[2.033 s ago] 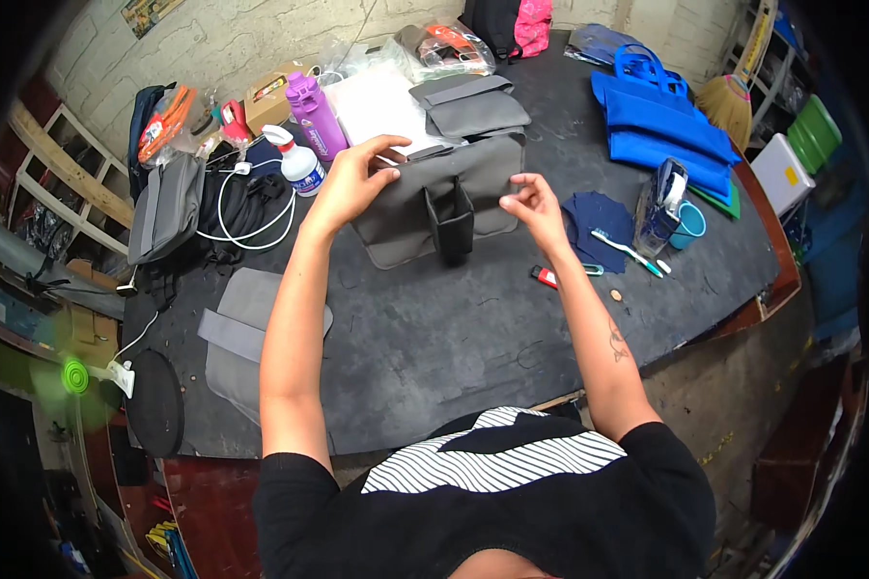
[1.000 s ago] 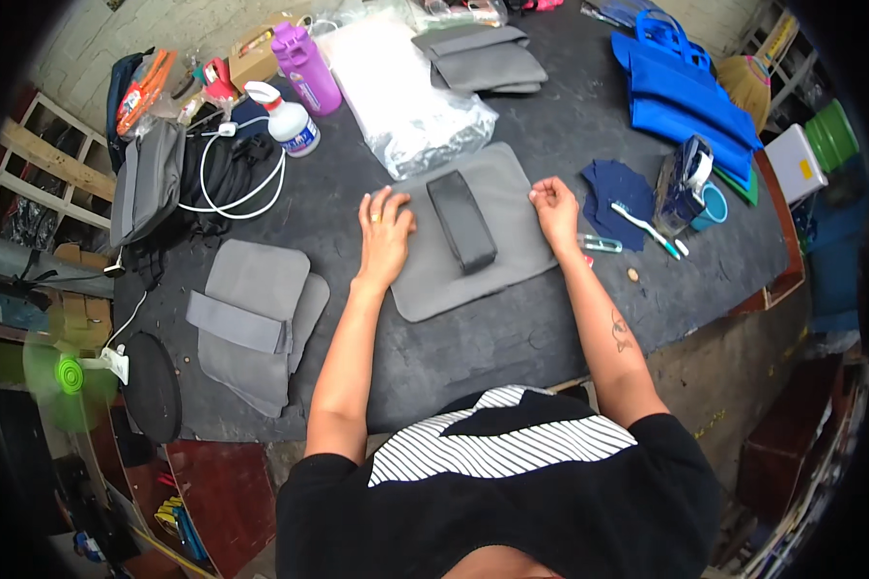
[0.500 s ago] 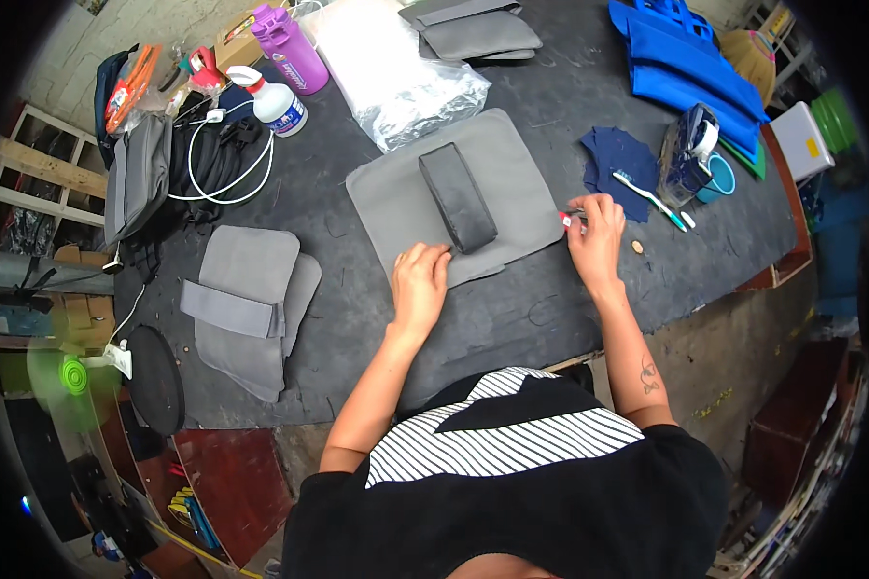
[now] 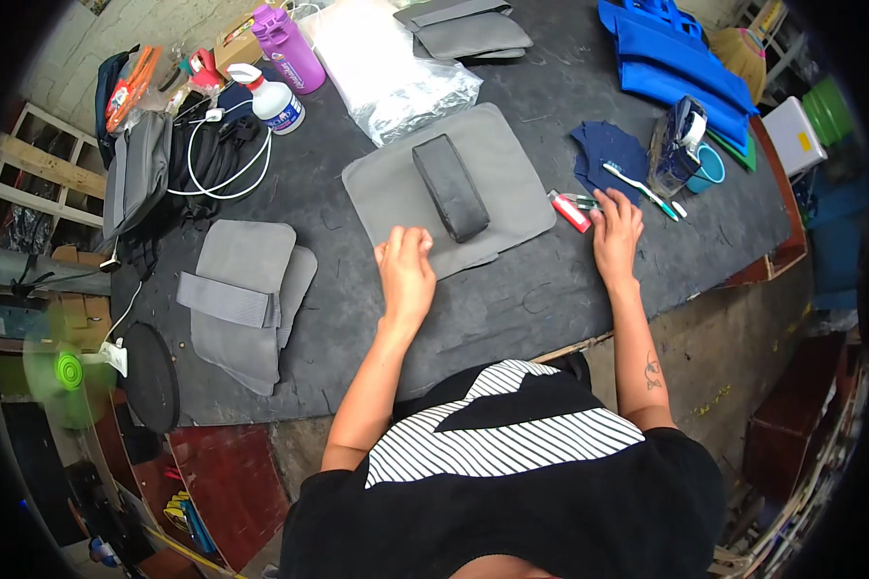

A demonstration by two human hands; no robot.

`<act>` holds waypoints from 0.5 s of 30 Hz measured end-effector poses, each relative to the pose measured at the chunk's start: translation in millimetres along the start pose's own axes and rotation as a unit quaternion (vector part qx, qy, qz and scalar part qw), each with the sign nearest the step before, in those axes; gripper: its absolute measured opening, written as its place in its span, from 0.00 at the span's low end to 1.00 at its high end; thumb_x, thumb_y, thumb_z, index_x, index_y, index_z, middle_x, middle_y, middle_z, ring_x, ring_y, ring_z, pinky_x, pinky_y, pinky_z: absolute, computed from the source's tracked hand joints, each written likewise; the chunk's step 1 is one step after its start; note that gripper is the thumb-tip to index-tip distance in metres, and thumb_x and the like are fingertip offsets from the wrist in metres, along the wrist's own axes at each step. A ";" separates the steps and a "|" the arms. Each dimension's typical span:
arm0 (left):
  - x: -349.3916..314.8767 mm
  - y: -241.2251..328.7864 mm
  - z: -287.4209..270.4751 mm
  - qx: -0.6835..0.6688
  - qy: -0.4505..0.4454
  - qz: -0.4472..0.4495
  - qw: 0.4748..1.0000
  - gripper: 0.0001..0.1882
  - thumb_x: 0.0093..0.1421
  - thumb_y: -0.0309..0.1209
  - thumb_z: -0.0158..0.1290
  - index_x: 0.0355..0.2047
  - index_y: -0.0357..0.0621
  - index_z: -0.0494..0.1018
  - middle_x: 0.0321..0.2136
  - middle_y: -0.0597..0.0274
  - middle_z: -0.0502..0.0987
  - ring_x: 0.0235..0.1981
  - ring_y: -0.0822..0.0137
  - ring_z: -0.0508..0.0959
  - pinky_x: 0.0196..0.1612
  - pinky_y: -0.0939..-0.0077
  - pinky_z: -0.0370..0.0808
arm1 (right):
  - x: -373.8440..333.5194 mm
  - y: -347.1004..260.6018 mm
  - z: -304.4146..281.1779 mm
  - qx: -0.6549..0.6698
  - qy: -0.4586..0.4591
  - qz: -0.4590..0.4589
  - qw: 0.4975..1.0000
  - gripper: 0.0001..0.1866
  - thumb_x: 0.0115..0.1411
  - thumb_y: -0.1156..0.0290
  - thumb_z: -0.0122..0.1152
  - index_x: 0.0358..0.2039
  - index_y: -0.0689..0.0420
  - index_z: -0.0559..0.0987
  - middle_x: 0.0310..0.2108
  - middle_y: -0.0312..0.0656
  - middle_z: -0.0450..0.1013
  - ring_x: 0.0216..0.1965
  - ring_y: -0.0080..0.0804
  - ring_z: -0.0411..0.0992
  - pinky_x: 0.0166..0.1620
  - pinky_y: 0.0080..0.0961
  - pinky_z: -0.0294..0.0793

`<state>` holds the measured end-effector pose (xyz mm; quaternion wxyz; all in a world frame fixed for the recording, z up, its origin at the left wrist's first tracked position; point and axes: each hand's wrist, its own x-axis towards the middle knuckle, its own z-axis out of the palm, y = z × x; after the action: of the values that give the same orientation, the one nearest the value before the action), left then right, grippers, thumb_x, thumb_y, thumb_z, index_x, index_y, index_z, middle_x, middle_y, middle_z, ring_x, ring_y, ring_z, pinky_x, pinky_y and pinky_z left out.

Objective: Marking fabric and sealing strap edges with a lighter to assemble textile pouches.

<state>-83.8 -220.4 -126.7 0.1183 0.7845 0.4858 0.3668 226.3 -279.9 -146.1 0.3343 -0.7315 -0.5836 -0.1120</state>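
A grey fabric panel (image 4: pixel 512 174) lies flat on the dark table (image 4: pixel 512 299), with a dark grey pouch-like strip (image 4: pixel 450 185) standing along its middle. My left hand (image 4: pixel 406 275) rests palm down on the panel's near edge, fingers together. My right hand (image 4: pixel 616 232) lies flat on the table to the right of the panel. Its fingertips are next to a small red lighter (image 4: pixel 570 210) and a toothbrush (image 4: pixel 642 191). Neither hand holds anything.
A stack of grey fabric pieces (image 4: pixel 246 289) lies left. Farther back stand a spray bottle (image 4: pixel 266 96), a purple bottle (image 4: pixel 288 46), white cable (image 4: pixel 212 164), a clear plastic bag (image 4: pixel 391 72) and more grey pieces (image 4: pixel 463 29). Blue bags (image 4: pixel 671 53), navy cloth (image 4: pixel 603 154) and a teal cup (image 4: pixel 707 166) sit right.
I laid the grey panel with its pouch flat on the table and let go. My left hand slid to its near edge; my right hand moved right to the lighter.
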 end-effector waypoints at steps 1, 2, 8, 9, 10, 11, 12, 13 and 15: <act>-1.7 2.1 -10.5 -0.046 0.023 -0.017 0.999 0.04 0.59 0.25 0.47 0.29 0.39 0.69 0.27 0.57 0.69 0.28 0.59 0.70 0.37 0.71 0.64 | 1.7 3.4 1.4 -0.036 -0.030 0.014 0.999 0.17 0.53 0.71 0.60 0.45 0.54 0.75 0.44 0.41 0.68 0.46 0.41 0.63 0.49 0.35 0.60; -2.0 5.6 -22.2 -0.092 0.046 -0.032 0.994 0.05 0.61 0.26 0.45 0.29 0.38 0.69 0.27 0.56 0.69 0.27 0.62 0.69 0.35 0.74 0.65 | 2.9 7.3 2.2 -0.072 -0.058 0.030 0.995 0.17 0.53 0.71 0.60 0.45 0.53 0.76 0.46 0.40 0.68 0.47 0.41 0.63 0.50 0.36 0.60; -92.7 -30.7 -117.4 -0.140 0.237 -0.152 0.949 0.12 0.64 0.32 0.43 0.31 0.34 0.68 0.27 0.66 0.66 0.28 0.76 0.64 0.31 0.84 0.62 | 6.9 20.1 0.4 -0.043 -0.089 0.069 0.993 0.12 0.50 0.71 0.62 0.36 0.57 0.75 0.35 0.43 0.67 0.40 0.45 0.64 0.45 0.39 0.62; -119.6 -43.4 -137.8 -0.060 0.273 -0.153 0.948 0.13 0.64 0.33 0.42 0.32 0.32 0.68 0.28 0.64 0.68 0.28 0.74 0.65 0.32 0.83 0.63 | 9.5 22.1 0.7 -0.014 -0.087 0.076 0.993 0.10 0.49 0.73 0.63 0.33 0.59 0.74 0.33 0.45 0.66 0.38 0.46 0.64 0.42 0.39 0.64; -141.6 -47.6 -153.7 0.032 0.336 -0.158 0.928 0.14 0.64 0.33 0.40 0.32 0.31 0.68 0.28 0.61 0.69 0.28 0.70 0.67 0.33 0.80 0.66 | 12.7 23.1 0.6 -0.014 -0.086 0.077 0.993 0.10 0.49 0.73 0.63 0.33 0.59 0.74 0.33 0.45 0.66 0.38 0.46 0.64 0.42 0.39 0.64; -164.6 -52.6 -170.5 0.138 0.360 -0.186 0.904 0.13 0.65 0.31 0.40 0.33 0.32 0.68 0.28 0.58 0.69 0.29 0.66 0.69 0.35 0.75 0.68 | 16.1 25.4 -0.4 0.018 -0.098 0.104 0.990 0.11 0.48 0.75 0.63 0.32 0.60 0.73 0.32 0.44 0.66 0.34 0.44 0.65 0.40 0.35 0.65; -186.3 -62.3 -183.2 0.204 0.411 -0.222 0.860 0.12 0.65 0.30 0.40 0.33 0.33 0.70 0.29 0.56 0.71 0.30 0.63 0.71 0.36 0.72 0.70 | 19.2 27.2 -2.0 0.050 -0.110 0.130 0.984 0.11 0.47 0.78 0.63 0.31 0.61 0.71 0.31 0.44 0.67 0.31 0.42 0.65 0.37 0.31 0.67; -202.6 -66.5 -197.2 0.290 0.452 -0.209 0.817 0.12 0.65 0.32 0.43 0.38 0.35 0.70 0.29 0.54 0.73 0.30 0.60 0.73 0.37 0.72 0.71 | 22.4 27.5 -2.6 0.050 -0.110 0.130 0.984 0.11 0.47 0.78 0.63 0.31 0.61 0.71 0.31 0.44 0.67 0.31 0.42 0.65 0.37 0.31 0.67; -203.9 -44.3 -216.4 0.474 0.418 -0.289 0.720 0.20 0.61 0.38 0.50 0.48 0.38 0.67 0.41 0.50 0.72 0.42 0.53 0.72 0.47 0.64 0.68 | 31.1 26.4 0.0 0.078 -0.051 0.118 0.989 0.11 0.50 0.80 0.59 0.34 0.61 0.70 0.28 0.42 0.68 0.26 0.34 0.66 0.32 0.26 0.67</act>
<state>-315.9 -408.3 -92.5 -0.3835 0.3271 0.7993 0.3271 259.9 -258.2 -138.3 0.3712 -0.7715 -0.5166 0.0112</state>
